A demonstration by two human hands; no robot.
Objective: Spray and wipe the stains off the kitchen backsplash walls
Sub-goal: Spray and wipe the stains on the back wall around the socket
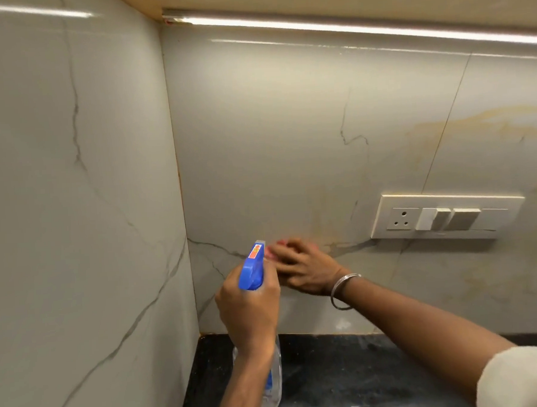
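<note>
Left hand (248, 310) grips spray bottle (251, 266); right hand (302, 270) presses pink cloth (269, 252) flat near backsplash (257, 141) corner; overspray could wet nearby socket panel (445, 216).

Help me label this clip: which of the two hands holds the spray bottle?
The left hand, gripping the blue-topped spray bottle. The right hand, wearing a bangle, instead presses a pink cloth against the wall.
</note>
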